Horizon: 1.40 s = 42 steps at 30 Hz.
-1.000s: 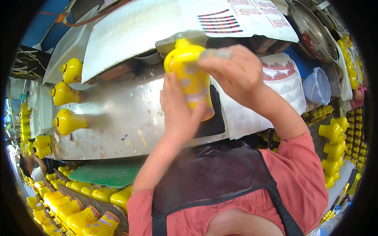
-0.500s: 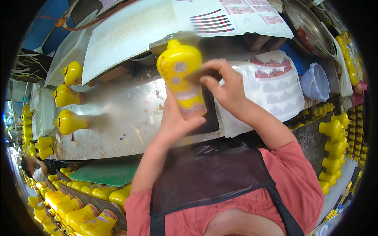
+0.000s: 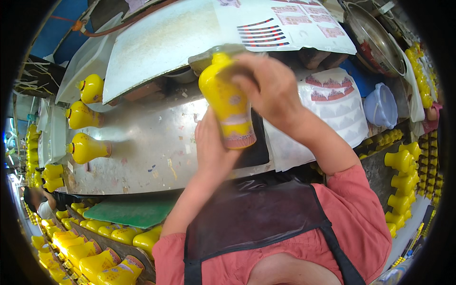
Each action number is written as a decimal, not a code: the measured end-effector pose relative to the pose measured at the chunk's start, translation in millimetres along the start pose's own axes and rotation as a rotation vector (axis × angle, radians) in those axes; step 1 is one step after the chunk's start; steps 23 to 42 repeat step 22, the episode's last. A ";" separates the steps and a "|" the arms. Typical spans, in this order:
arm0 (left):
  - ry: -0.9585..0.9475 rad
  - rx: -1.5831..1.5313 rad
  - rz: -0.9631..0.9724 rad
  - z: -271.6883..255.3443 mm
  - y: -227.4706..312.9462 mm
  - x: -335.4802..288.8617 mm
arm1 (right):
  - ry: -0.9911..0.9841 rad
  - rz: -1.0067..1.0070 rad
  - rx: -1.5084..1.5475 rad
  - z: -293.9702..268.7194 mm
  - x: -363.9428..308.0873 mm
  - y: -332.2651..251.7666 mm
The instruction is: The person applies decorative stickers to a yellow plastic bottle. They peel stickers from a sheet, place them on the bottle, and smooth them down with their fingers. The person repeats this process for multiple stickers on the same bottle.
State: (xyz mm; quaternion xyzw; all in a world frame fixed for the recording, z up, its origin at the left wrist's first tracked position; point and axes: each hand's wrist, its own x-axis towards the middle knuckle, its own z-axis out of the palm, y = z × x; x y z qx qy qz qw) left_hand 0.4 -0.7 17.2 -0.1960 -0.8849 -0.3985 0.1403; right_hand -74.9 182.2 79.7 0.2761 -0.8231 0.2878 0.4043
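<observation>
A yellow vase (image 3: 225, 100) with a narrow neck, small flower decals and a pink patterned band round its foot leans over the metal worktable (image 3: 147, 137), its neck pointing away from me. My left hand (image 3: 213, 145) is closed on its lower left side, near the foot. My right hand (image 3: 273, 85), smeared by motion, grips a dark, flat, scraper-like piece (image 3: 231, 72) at the vase's right shoulder. Its edge is blurred, and part of the shoulder is hidden behind the hand. Beyond the neck is a grey block (image 3: 197, 64).
Three yellow vases (image 3: 89, 148) lie or stand along the table's left end. Decal sheets (image 3: 327, 111) lie to the right, beside a pale blue bucket (image 3: 380, 107). A white board (image 3: 156, 42) spans the back. Many yellow vases (image 3: 97, 263) fill the lower left; a person (image 3: 45, 206) is beyond.
My right hand has moved up along the vase with the dark piece, from its middle to its shoulder. The vase has turned, showing fewer flower decals; my left hand still holds its lower part.
</observation>
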 end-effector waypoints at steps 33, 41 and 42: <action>-0.193 -0.401 -0.153 4.9 -19.0 -1.1 | -0.005 0.234 0.307 -6.6 -32.2 6.2; -0.193 -0.401 -0.153 4.9 -19.0 -1.1 | -0.005 0.234 0.307 -6.6 -32.2 6.2; -0.193 -0.401 -0.153 4.9 -19.0 -1.1 | -0.005 0.234 0.307 -6.6 -32.2 6.2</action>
